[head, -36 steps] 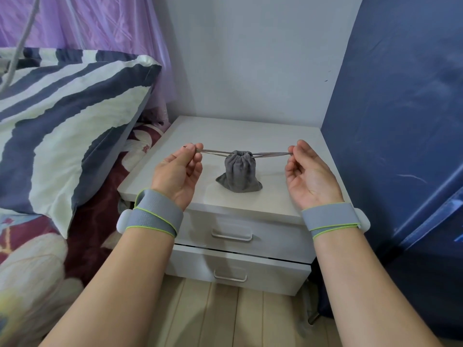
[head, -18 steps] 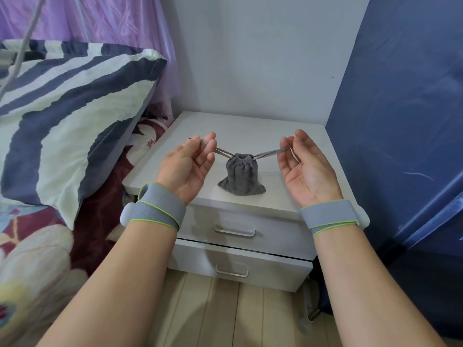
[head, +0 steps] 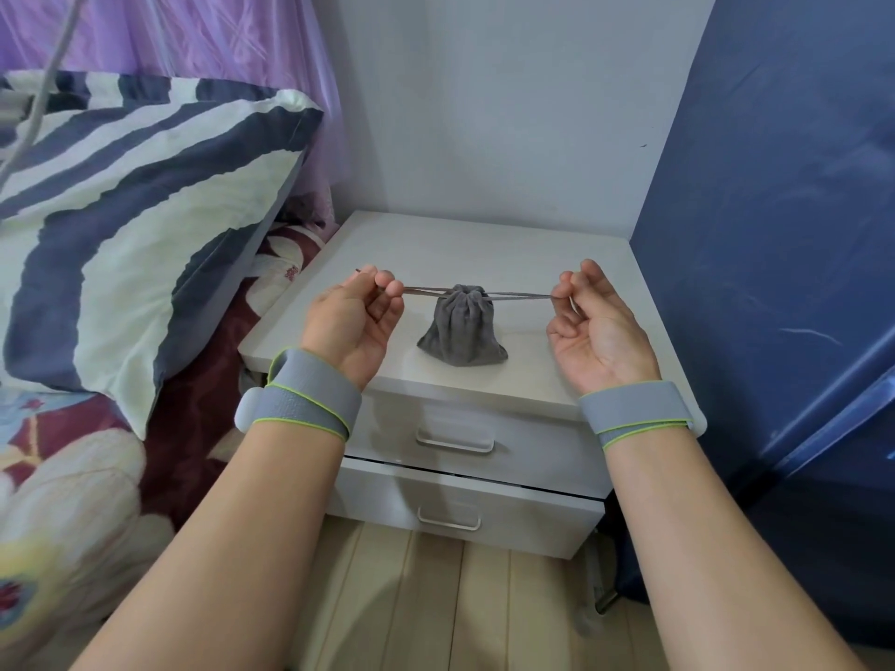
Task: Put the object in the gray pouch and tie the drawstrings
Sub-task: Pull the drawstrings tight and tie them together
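Biggest thing here is the bed with the striped navy-and-cream pillow [head: 140,225], which sits off to the left of the white nightstand [head: 484,244]. On the nightstand's right is a dark blue fabric panel [head: 775,234], and a plain pale wall runs behind it. The nightstand has two drawers in front, each with a small metal handle, and light wood flooring shows below it.

Right in the middle of the nightstand top sits the gray pouch [head: 462,331], base flat on the surface and its mouth cinched into tight gathers at the top. Whatever's inside can't be seen.

The drawstrings [head: 520,296] come out of the gathered neck on both sides, stretched taut and nearly level, above the nightstand top.

The left hand [head: 356,326] is to the left of the pouch, thumb and fingertips pinched shut on that side's cord, with a short end poking out past the fingers. The right hand [head: 598,331] is to the pouch's right, palm facing in, fingers closed on the other cord. Both wrists wear gray straps with green edging.
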Demonstrator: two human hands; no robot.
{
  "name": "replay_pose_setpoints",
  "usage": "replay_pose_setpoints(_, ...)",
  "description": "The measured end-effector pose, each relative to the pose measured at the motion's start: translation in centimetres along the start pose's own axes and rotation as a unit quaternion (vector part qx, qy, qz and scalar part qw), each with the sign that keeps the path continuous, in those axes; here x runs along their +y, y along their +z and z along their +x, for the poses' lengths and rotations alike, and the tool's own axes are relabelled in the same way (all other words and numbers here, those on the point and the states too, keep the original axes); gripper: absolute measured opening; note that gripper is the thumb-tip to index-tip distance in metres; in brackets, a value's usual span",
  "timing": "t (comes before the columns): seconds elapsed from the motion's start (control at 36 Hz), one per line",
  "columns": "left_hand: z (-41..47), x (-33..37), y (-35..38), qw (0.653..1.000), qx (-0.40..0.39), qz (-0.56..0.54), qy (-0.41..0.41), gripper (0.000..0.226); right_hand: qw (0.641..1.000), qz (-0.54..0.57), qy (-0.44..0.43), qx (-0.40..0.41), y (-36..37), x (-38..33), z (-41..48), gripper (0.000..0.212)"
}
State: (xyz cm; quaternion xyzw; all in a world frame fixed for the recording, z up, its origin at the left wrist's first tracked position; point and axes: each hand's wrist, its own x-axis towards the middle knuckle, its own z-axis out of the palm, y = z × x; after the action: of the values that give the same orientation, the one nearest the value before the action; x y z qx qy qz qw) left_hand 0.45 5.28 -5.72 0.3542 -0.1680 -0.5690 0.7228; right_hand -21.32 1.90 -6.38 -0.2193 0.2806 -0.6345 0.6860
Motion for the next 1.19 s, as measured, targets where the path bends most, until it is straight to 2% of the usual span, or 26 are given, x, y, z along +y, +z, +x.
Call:
replay_pose_setpoints(0.19, -0.3, 0.0, 0.0, 1.000, -0.003, 0.013, 0.004, 0.023, 1.000, 0.000, 0.000, 0.000, -0.1, 0.0, -0.2, 0.020)
replay_pose_setpoints(0.39, -1.0, 0.6, 0.7, 0.994, -0.038, 0.075, 0.069, 0.020, 1.000, -0.004, -0.014, -0.024, 0.1, -0.7, -0.5, 0.014)
replay_pose_setpoints(0.67, -1.8, 1.0, 2.6, 0.982, -0.067, 0.140, 0.103, 0.009, 0.997, -0.046, -0.012, -0.066, 1.8, -0.6, -0.8, 0.013)
replay_pose_setpoints(0.92, -3.2, 1.1, 4.9, 0.938, -0.083, 0.284, 0.178, 0.006, 0.989, -0.086, -0.032, -0.115, 4.2, -0.7, -1.5, 0.009)
replay_pose_setpoints(1.19, -3.6, 0.3, 6.1, 0.880, -0.114, 0.392, 0.243, 0.014, 0.949, -0.262, -0.109, -0.139, 5.5, 0.2, -2.3, 0.013)
